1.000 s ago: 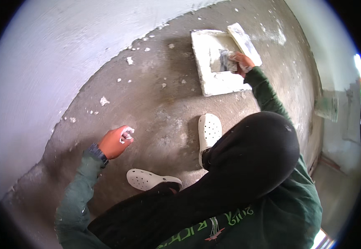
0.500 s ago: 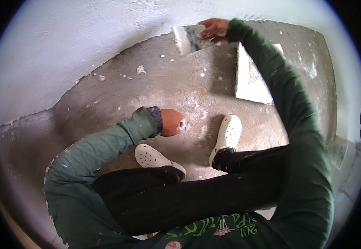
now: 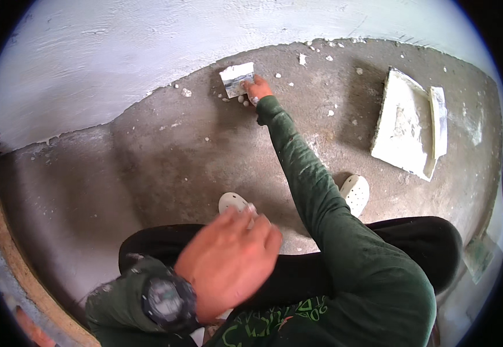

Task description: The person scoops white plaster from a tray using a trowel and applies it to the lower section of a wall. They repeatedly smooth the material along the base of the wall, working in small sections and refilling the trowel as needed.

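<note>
1. A flat, plaster-smeared putty knife is gripped by the right hand where rough concrete floor meets white wall.
2. The blurred left hand is held empty, loosely open.
3. A caked square plaster board lies well apart.

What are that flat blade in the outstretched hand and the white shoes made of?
The putty knife in the right hand looks like thin metal: a flat, grey, faintly shiny blade smeared with white plaster. The clogs look like moulded foam or rubber: matte white, one piece, with punched holes.

Grey concrete floor with plaster-smeared board, white crumbs.
</note>
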{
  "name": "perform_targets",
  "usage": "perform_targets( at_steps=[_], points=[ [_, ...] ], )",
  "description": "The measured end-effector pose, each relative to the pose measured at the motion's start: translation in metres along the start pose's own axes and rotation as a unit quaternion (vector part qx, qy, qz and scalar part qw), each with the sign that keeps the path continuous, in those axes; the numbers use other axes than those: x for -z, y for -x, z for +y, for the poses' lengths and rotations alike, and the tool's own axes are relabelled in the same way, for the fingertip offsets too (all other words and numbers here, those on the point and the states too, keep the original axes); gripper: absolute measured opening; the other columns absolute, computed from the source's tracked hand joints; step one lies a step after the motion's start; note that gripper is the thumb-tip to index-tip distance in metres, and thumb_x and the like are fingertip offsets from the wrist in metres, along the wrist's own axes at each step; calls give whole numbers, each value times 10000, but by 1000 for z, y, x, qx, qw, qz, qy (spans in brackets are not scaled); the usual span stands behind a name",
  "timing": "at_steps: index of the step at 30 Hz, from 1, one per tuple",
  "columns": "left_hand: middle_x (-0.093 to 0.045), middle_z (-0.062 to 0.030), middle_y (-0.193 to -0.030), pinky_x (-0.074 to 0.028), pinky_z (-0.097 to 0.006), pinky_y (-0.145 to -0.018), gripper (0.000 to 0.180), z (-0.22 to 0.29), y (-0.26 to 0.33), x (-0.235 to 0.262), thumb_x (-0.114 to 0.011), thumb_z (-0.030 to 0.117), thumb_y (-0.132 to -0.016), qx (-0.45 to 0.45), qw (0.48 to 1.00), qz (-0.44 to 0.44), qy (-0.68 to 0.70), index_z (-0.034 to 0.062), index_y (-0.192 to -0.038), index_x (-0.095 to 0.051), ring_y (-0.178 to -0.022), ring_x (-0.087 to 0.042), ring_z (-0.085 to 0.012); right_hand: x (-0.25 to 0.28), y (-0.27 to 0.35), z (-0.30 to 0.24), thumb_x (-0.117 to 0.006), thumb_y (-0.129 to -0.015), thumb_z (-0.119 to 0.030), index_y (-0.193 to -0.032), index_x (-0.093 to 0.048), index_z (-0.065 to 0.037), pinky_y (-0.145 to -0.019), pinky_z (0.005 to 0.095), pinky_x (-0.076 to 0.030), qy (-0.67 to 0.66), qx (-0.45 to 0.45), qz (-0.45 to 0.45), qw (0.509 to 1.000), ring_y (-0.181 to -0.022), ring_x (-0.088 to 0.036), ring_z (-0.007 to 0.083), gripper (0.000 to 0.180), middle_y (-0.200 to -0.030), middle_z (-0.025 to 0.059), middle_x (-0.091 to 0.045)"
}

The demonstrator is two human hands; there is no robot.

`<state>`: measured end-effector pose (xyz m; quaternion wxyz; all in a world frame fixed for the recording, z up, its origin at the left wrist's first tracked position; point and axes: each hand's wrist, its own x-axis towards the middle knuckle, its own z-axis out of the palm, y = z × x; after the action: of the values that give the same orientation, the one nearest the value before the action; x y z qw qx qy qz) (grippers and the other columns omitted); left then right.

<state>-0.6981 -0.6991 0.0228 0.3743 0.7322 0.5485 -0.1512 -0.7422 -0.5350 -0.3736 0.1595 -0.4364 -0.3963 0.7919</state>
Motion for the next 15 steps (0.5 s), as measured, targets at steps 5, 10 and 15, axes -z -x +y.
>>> perform_targets(
  at_steps=[5, 10, 15],
  points=[
    [-573, -170, -1114, -381, -410, -1011, 317, -4, -9, -2, -493, 122, -825, -55, 996, 39, 59, -25, -1104, -532, -1131, -531, -319, 30, -66, 22, -524, -887, -149, -1027, -553, 40, -422, 316, -445, 150, 148, 97, 973, -499, -572, 175, 237, -708, 112, -620],
    [-581, -167, -1093, -385, -413, -1007, 335, -25, 5, -10, -512, 121, -815, 24, 998, -28, 47, -29, -1114, -533, -1119, -541, -315, -23, -18, -17, -548, -866, -203, -936, -568, 28, -417, 312, -429, 107, 120, 53, 986, -490, -545, 160, 242, -675, 91, -591],
    [-593, -156, -1059, -391, -405, -996, 323, -20, -10, -16, -516, 115, -811, -36, 999, 16, 32, -31, -1097, -547, -1086, -558, -303, 53, -81, 6, -556, -844, -246, -894, -595, 40, -615, 392, -481, 155, 100, 105, 977, -686, -612, 263, 292, -728, 138, -607]
  ],
)
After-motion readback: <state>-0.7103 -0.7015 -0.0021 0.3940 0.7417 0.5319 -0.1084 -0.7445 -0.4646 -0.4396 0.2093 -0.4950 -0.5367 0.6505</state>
